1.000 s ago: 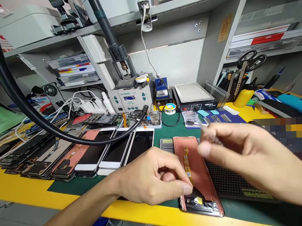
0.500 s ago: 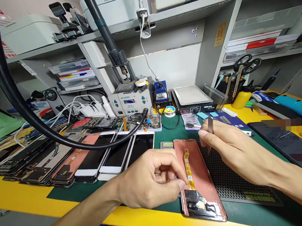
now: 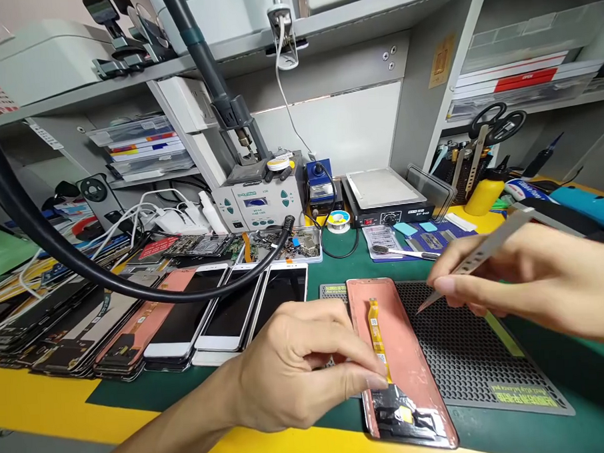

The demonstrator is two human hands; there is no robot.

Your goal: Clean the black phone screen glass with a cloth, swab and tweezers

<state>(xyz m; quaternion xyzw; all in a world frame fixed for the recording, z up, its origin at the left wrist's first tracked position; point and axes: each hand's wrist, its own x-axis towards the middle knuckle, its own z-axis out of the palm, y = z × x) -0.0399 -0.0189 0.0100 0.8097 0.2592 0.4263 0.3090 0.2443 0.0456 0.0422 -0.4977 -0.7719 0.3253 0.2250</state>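
A phone screen (image 3: 405, 355) lies with its pink back up, a gold flex cable (image 3: 374, 327) running down it to a black section at the near end. Over the cable's lower end, my left hand (image 3: 308, 370) pinches thumb and forefinger together; whatever is between them is too small to make out. My right hand (image 3: 529, 280) is closed around metal tweezers (image 3: 478, 259). Their tips point down and left, just right of the screen's edge and above the grey perforated mat (image 3: 468, 353).
Several phones and screens (image 3: 170, 319) lie in a row at left. A thick black hose (image 3: 134, 287) loops over them from the hot-air station (image 3: 261, 198). Behind stand a heating plate (image 3: 388, 196) and a solder spool (image 3: 338, 220). A brush (image 3: 408, 253) lies behind the mat.
My right hand has moved right and turned, so the tweezers now slant with their tips towards the screen. My left hand has shifted slightly right and down along the cable.
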